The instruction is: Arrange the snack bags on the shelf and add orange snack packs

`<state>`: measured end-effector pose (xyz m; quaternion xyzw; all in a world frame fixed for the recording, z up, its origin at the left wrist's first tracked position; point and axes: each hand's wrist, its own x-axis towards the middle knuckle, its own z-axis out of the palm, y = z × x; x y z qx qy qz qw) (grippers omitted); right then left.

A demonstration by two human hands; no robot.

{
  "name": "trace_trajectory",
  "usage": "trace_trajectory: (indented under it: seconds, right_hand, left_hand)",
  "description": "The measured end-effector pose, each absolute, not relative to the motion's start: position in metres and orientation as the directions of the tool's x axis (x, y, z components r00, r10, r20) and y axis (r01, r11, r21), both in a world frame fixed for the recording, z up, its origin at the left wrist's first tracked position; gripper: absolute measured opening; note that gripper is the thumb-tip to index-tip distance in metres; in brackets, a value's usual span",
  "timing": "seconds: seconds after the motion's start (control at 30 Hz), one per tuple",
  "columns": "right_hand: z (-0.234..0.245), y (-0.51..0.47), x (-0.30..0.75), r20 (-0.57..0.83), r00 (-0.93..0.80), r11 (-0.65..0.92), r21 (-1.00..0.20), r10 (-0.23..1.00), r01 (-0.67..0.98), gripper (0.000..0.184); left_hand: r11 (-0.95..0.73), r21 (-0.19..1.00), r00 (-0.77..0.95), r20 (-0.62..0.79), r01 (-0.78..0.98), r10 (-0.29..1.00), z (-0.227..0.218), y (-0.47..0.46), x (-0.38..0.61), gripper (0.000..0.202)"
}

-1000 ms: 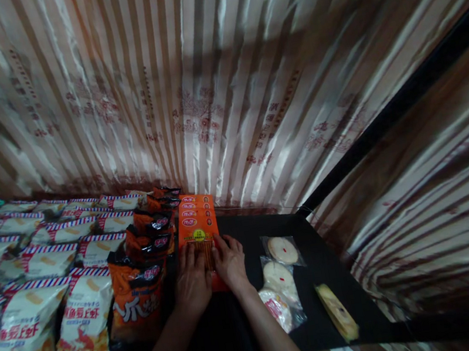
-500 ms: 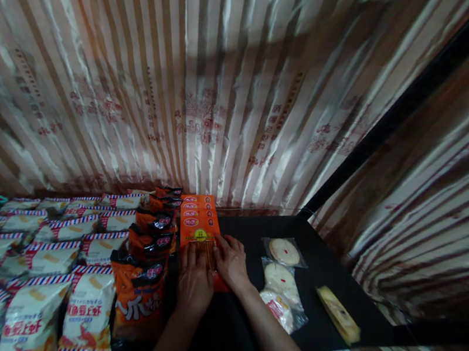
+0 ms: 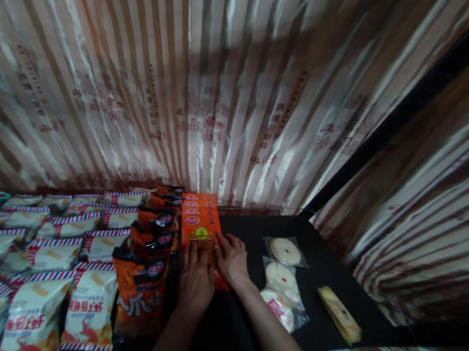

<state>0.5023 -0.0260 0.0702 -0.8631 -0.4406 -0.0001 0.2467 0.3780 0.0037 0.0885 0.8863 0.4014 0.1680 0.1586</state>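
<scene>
Orange flat snack packets overlap in a short column on the black shelf, their top edges stepped one behind another. The nearest has a yellow round label and a window showing brown strips. Across its lower left part rests my left hand, fingers stretched out and a little apart. My right hand lies along the packet's right edge, its fingers extended and touching it. Both thumbs point inward over the packet. My palms hide part of its lower end.
Left of the column stand orange-and-black snack bags, then rows of white bags with striped edges. On the right are clear-wrapped round pastries and a yellowish wrapped item. Striped wrapping sheet covers the back; a dark bar slants right.
The view has shifted very slightly. Both hands stay on the orange packet in nearly the same pose, and the items on the shelf have not moved.
</scene>
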Motion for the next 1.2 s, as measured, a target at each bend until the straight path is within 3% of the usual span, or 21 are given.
trace_trajectory:
  seconds: [0.17, 0.53, 0.9, 1.07, 1.2]
  right_hand:
    - [0.064, -0.027, 0.505, 0.270, 0.593, -0.448, -0.445, 0.758, 0.775, 0.041]
    - [0.062, -0.049, 0.492, 0.404, 0.534, -0.331, -0.472, 0.742, 0.817, 0.039]
    - [0.078, -0.115, 0.448, 0.375, 0.552, -0.276, -0.580, 0.745, 0.766, 0.043]
    - [0.064, -0.152, 0.423, 0.347, 0.528, -0.232, -0.621, 0.775, 0.749, 0.044]
    - [0.045, -0.191, 0.402, 0.359, 0.553, -0.205, -0.670, 0.752, 0.713, 0.039]
  left_hand:
    - [-0.628, 0.424, 0.616, 0.185, 0.653, 0.766, 0.086, 0.004, 0.378, 0.039]
    - [-0.734, 0.404, 0.609, 0.411, 0.546, 0.679, 0.072, -0.010, 0.375, 0.040]
    - [-0.828, 0.441, 0.655, 0.518, 0.346, 0.550, 0.056, -0.074, 0.350, 0.046]
    - [-0.868, 0.446, 0.584, 0.654, 0.216, 0.481, 0.044, -0.114, 0.320, 0.038]
    - [-0.853, 0.478, 0.604, 0.622, 0.210, 0.498, 0.035, -0.145, 0.296, 0.036]
